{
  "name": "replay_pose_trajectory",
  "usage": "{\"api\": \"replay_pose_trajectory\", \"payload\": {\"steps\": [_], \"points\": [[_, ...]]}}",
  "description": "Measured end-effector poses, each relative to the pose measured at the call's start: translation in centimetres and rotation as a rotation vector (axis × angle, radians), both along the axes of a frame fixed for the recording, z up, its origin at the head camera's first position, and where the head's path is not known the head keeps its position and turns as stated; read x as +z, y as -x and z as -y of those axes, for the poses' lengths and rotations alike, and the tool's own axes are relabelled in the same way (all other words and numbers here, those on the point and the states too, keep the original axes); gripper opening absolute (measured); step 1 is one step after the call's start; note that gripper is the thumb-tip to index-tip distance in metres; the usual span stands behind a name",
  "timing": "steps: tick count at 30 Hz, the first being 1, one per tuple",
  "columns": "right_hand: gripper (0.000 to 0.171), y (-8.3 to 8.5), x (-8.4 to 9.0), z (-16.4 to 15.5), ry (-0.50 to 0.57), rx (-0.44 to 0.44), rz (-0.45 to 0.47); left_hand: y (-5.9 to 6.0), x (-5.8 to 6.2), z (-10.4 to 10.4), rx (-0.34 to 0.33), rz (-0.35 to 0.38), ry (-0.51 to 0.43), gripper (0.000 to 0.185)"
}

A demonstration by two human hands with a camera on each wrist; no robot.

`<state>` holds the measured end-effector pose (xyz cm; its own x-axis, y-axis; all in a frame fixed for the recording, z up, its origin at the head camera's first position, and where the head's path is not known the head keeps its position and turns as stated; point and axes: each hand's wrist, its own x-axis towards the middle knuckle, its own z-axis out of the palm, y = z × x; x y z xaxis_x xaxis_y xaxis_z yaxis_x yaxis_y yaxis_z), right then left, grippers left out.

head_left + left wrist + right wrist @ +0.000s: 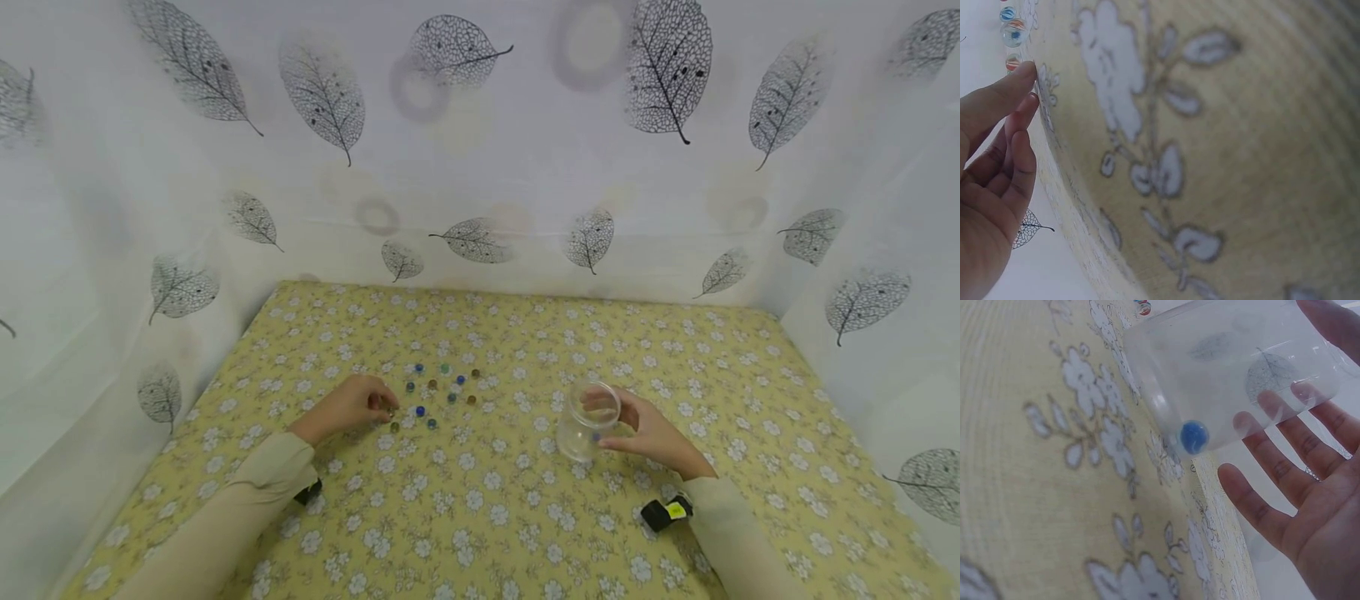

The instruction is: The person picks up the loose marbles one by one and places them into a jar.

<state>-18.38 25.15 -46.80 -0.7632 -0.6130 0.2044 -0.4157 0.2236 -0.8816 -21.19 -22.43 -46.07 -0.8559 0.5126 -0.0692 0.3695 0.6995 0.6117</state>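
Jar [587,419] in right hand [651,433]; marbles [442,387] by left hand [351,406].

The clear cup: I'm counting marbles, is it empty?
Not empty: the clear cup holds one blue marble at its bottom; the right hand steadies it.
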Motion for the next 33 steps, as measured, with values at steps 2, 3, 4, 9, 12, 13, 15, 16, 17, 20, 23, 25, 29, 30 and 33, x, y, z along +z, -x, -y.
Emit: {"api": "replay_pose_trajectory", "payload": {"steps": [2, 3, 4, 9, 12, 13, 15, 16, 17, 20, 23, 25, 29, 30, 33], "points": [[0.062, 0.0, 0.0, 0.0, 0.0, 0.0, 0.0, 0.0, 0.0, 0.0, -0.004, -0.001, -0.003, 0.014], [0.062, 0.0, 0.0, 0.1, 0.001, -0.001, 0.0, 0.0, 0.0, 0.0, -0.007, 0.001, -0.005, 0.013], [0.062, 0.0, 0.0, 0.1, 0.0, -0.002, -0.001, 0.0, 0.0, 0.0, -0.009, 0.001, -0.008, 0.013], [0.062, 0.0, 0.2, 0.1, -0.004, -0.003, -0.001, 0.1, 0.2, 0.0, -0.03, 0.0, -0.01, 0.013], [0.061, 0.0, 0.3, 0.1, -0.004, -0.006, 0.002, 0.2, 0.3, 0.0, -0.048, -0.009, -0.002, 0.013], [0.061, -0.1, 0.3, 0.1, -0.005, -0.007, 0.003, 0.2, 0.3, 0.0, -0.052, -0.013, 0.001, 0.013], [0.061, -0.1, 0.3, 0.1, -0.005, -0.01, 0.008, 0.2, 0.3, -0.1, -0.061, -0.019, 0.004, 0.013], [0.061, -0.1, 0.3, 0.1, -0.005, -0.012, 0.01, 0.2, 0.3, -0.1, -0.064, -0.022, 0.006, 0.013], [0.061, -0.1, 0.3, 0.1, -0.005, -0.011, 0.012, 0.2, 0.4, -0.1, -0.065, -0.022, 0.007, 0.013], [0.061, -0.1, 0.3, 0.1, -0.006, -0.012, 0.011, 0.2, 0.4, -0.1, -0.066, -0.022, 0.008, 0.013], [0.06, -0.1, 0.3, 0.1, 0.0, -0.008, 0.006, 0.2, 0.5, 0.0, -0.058, -0.022, 0.006, 0.013], [0.061, -0.1, 0.4, 0.1, 0.001, -0.008, 0.004, 0.1, 0.7, -0.1, -0.045, -0.016, 0.009, 0.013], [0.06, -0.2, 0.4, 0.1, -0.001, -0.009, 0.003, -0.1, 1.4, -0.3, -0.016, -0.018, 0.025, 0.015], [0.06, -0.2, 0.4, 0.1, -0.003, -0.009, 0.002, -0.1, 1.6, -0.5, -0.01, -0.021, 0.027, 0.016], [0.06, -0.2, 0.5, 0.1, -0.004, -0.008, 0.0, -0.1, 2.5, -1.0, -0.019, -0.057, 0.026, 0.018]]}}
